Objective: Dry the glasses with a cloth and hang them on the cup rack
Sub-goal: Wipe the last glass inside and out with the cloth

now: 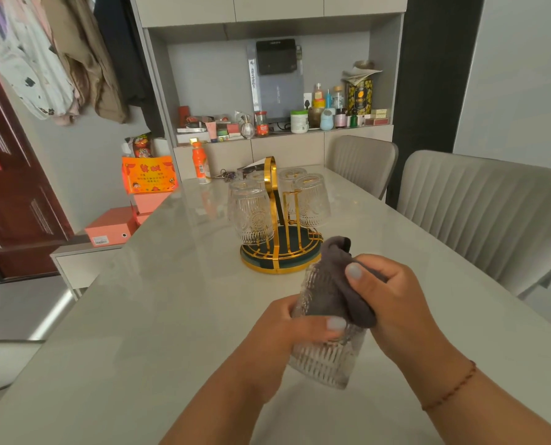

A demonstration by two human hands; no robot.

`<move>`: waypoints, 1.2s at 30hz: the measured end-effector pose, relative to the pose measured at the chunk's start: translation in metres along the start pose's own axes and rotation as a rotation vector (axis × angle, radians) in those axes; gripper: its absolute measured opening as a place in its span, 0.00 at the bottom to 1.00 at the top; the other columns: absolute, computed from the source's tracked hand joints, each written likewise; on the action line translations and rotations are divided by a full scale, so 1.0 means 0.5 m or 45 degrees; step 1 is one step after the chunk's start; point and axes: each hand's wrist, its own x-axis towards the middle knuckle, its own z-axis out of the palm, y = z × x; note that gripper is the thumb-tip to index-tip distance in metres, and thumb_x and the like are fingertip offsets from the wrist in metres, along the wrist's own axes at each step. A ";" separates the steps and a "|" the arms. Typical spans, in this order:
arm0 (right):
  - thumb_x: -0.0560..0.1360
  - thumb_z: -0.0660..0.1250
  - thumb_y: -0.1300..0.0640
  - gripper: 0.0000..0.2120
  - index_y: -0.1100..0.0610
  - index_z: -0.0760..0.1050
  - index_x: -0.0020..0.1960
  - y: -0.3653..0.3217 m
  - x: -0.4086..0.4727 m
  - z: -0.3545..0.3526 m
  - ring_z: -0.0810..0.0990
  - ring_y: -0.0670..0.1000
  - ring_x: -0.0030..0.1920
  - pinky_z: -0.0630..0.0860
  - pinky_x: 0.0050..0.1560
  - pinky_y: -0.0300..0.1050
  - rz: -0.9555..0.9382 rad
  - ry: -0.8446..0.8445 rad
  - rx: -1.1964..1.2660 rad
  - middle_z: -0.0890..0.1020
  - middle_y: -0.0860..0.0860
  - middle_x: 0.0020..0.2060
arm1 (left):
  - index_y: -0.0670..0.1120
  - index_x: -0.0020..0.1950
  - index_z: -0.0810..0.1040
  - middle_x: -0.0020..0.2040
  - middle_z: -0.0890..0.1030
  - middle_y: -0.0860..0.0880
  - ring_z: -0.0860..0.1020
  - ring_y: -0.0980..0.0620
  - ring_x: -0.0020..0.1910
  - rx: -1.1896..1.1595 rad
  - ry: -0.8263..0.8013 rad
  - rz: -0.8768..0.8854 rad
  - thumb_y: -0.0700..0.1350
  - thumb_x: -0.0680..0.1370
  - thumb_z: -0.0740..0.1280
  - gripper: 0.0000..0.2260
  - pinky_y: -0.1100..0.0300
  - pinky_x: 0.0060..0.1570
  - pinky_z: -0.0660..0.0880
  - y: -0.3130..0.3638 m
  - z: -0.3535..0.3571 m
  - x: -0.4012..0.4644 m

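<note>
Your left hand point(287, 326): fingers curled round a ribbed glass point(327, 354), thumb laid across its side; the fingers behind the glass are hidden. The glass is held tilted above the near part of the table point(139, 316), its thick base toward you, its mouth toward the rack and covered.

Cloth point(338, 284): dark grey, bunched over the upper half of the glass and apparently pushed into the mouth; how deep it goes cannot be made out.

Your right hand point(393, 297): pinches the cloth against the glass, thumb on top, the other fingers tucked out of sight; a red bead bracelet point(450, 388) at the wrist.

Cup rack point(280, 252): gold wire on a round dark tray, mid-table, just beyond the hands. Embossed glasses hang mouth-down on its pegs, one at left point(251, 213), one at right point(311, 200); more behind, overlapping and hard to count.

Far edge of the table: orange bottle point(201, 162), a bunch of keys point(224, 175).

Right edge: two grey padded chairs point(479, 213), the nearer cut off by the frame.
</note>
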 end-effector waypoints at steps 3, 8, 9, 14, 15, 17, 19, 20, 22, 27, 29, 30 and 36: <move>0.56 0.77 0.35 0.23 0.55 0.82 0.36 0.003 -0.001 0.001 0.78 0.48 0.33 0.77 0.34 0.40 0.101 -0.098 0.316 0.81 0.50 0.31 | 0.42 0.56 0.84 0.51 0.83 0.38 0.80 0.42 0.51 -0.280 -0.083 -0.050 0.59 0.58 0.79 0.33 0.49 0.55 0.75 -0.006 -0.002 0.000; 0.68 0.67 0.41 0.22 0.56 0.84 0.51 0.009 0.030 -0.014 0.82 0.54 0.56 0.80 0.54 0.49 0.216 0.250 0.859 0.84 0.57 0.53 | 0.41 0.50 0.86 0.47 0.84 0.40 0.82 0.41 0.47 -0.585 -0.092 -0.030 0.57 0.53 0.83 0.31 0.47 0.49 0.77 -0.012 -0.013 -0.001; 0.70 0.63 0.42 0.21 0.56 0.84 0.52 0.009 0.037 -0.023 0.81 0.53 0.58 0.78 0.56 0.48 0.212 0.358 0.912 0.83 0.57 0.55 | 0.40 0.50 0.86 0.47 0.84 0.39 0.82 0.40 0.46 -0.643 -0.058 -0.005 0.55 0.51 0.84 0.33 0.47 0.47 0.79 -0.008 -0.016 0.000; 0.77 0.58 0.42 0.23 0.58 0.77 0.59 0.028 0.045 -0.036 0.80 0.51 0.60 0.76 0.59 0.50 0.341 0.571 0.775 0.83 0.53 0.55 | 0.46 0.51 0.87 0.51 0.84 0.43 0.84 0.45 0.48 -0.771 0.167 0.278 0.50 0.51 0.85 0.29 0.51 0.42 0.82 0.010 -0.038 0.008; 0.78 0.58 0.43 0.22 0.58 0.76 0.60 0.032 0.042 -0.032 0.79 0.50 0.60 0.74 0.60 0.49 0.380 0.575 0.733 0.83 0.52 0.54 | 0.47 0.50 0.87 0.50 0.85 0.44 0.84 0.46 0.49 -0.759 0.208 0.334 0.48 0.53 0.84 0.27 0.51 0.43 0.82 0.011 -0.042 0.009; 0.79 0.57 0.43 0.21 0.56 0.75 0.62 0.039 0.035 -0.020 0.78 0.51 0.61 0.73 0.63 0.52 0.419 0.528 0.688 0.82 0.52 0.56 | 0.49 0.49 0.86 0.48 0.84 0.47 0.84 0.48 0.49 -0.702 0.313 0.411 0.43 0.58 0.79 0.20 0.51 0.46 0.82 0.009 -0.049 0.012; 0.78 0.57 0.44 0.21 0.53 0.74 0.64 0.040 0.027 -0.002 0.79 0.52 0.61 0.71 0.65 0.56 0.413 0.430 0.709 0.82 0.52 0.58 | 0.51 0.49 0.84 0.46 0.84 0.49 0.83 0.50 0.49 -0.579 0.425 0.463 0.46 0.60 0.75 0.17 0.53 0.48 0.82 0.008 -0.053 0.017; 0.76 0.57 0.44 0.21 0.52 0.73 0.64 0.038 0.022 0.008 0.79 0.52 0.61 0.71 0.65 0.57 0.402 0.371 0.736 0.81 0.53 0.59 | 0.52 0.49 0.84 0.46 0.84 0.49 0.83 0.50 0.49 -0.497 0.464 0.489 0.47 0.61 0.75 0.17 0.55 0.48 0.82 0.006 -0.052 0.020; 0.74 0.56 0.45 0.23 0.52 0.72 0.65 0.036 0.010 0.027 0.78 0.54 0.62 0.71 0.65 0.57 0.375 0.252 0.783 0.81 0.54 0.60 | 0.53 0.50 0.83 0.47 0.85 0.51 0.84 0.52 0.50 -0.323 0.519 0.524 0.49 0.60 0.76 0.19 0.59 0.47 0.81 0.003 -0.043 0.021; 0.77 0.53 0.46 0.24 0.54 0.68 0.70 0.035 -0.012 0.055 0.78 0.55 0.63 0.73 0.65 0.54 0.425 0.032 0.833 0.79 0.56 0.63 | 0.43 0.62 0.77 0.53 0.85 0.44 0.84 0.47 0.52 -0.062 0.601 0.565 0.49 0.59 0.79 0.33 0.57 0.45 0.79 -0.005 -0.023 0.016; 0.81 0.50 0.48 0.23 0.59 0.68 0.70 0.036 -0.012 0.054 0.77 0.58 0.63 0.72 0.64 0.55 0.495 0.024 0.896 0.78 0.59 0.63 | 0.44 0.64 0.76 0.55 0.84 0.43 0.83 0.46 0.53 0.015 0.662 0.564 0.52 0.57 0.80 0.37 0.51 0.47 0.79 -0.010 -0.026 0.017; 0.83 0.48 0.49 0.23 0.61 0.68 0.70 0.037 -0.011 0.053 0.76 0.59 0.64 0.72 0.65 0.56 0.524 0.028 0.907 0.77 0.60 0.64 | 0.45 0.65 0.75 0.56 0.84 0.44 0.83 0.47 0.55 0.044 0.692 0.569 0.53 0.57 0.80 0.38 0.50 0.51 0.80 -0.011 -0.026 0.017; 0.84 0.48 0.54 0.22 0.66 0.72 0.65 0.037 -0.012 0.041 0.78 0.60 0.62 0.76 0.60 0.55 0.556 -0.063 0.853 0.79 0.63 0.61 | 0.55 0.60 0.78 0.55 0.84 0.54 0.81 0.57 0.56 0.222 0.857 0.634 0.55 0.57 0.79 0.33 0.63 0.53 0.78 -0.008 -0.026 0.015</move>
